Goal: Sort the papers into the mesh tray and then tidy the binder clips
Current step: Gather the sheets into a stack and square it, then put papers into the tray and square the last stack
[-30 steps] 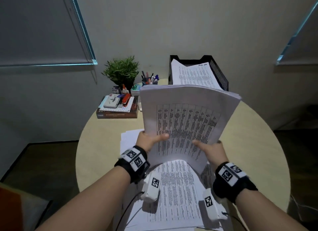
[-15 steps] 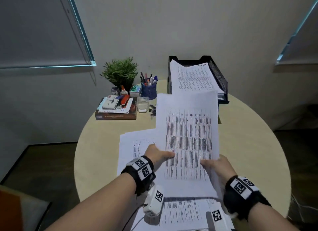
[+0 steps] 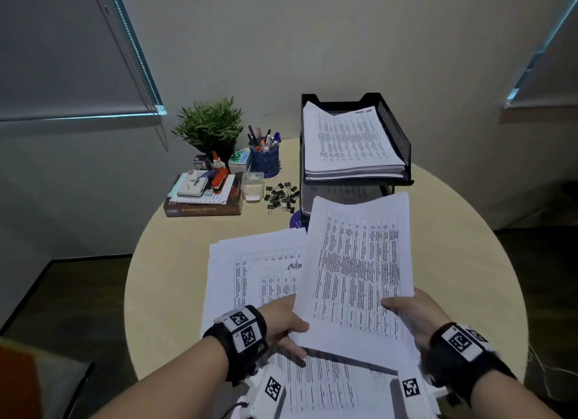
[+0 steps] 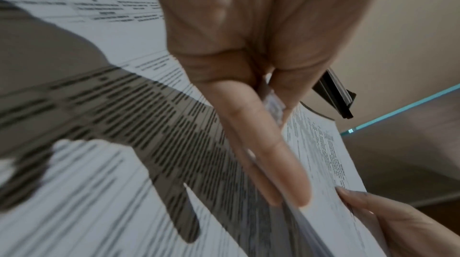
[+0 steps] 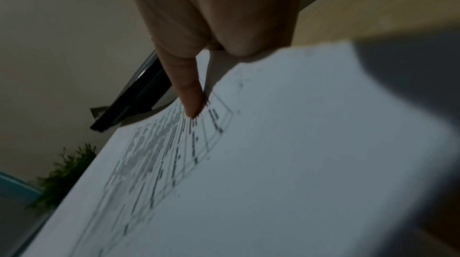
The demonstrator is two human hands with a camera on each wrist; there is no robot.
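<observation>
Both hands hold a stack of printed papers (image 3: 356, 268) low over the round table (image 3: 463, 262), tilted slightly up at its far end. My left hand (image 3: 297, 334) pinches the stack's near left corner, thumb on top and fingers (image 4: 263, 147) beneath. My right hand (image 3: 397, 306) grips the near right edge, its thumb (image 5: 189, 96) pressing on the top sheet (image 5: 261, 162). More loose papers (image 3: 250, 271) lie spread on the table under and left of the stack. The black mesh tray (image 3: 395, 128) at the back holds a pile of papers. Several black binder clips (image 3: 281, 196) lie scattered left of the tray.
At the back left stand a potted plant (image 3: 211, 128), a blue pen cup (image 3: 265, 159), a small clear box (image 3: 252, 187) and a book (image 3: 203, 209) stacked with stationery. Bare tabletop shows on the right side. The floor drops away around the table's edge.
The stack has come down from nearly upright in front of the tray to almost flat over the table. Both hands moved down and toward me, still holding it.
</observation>
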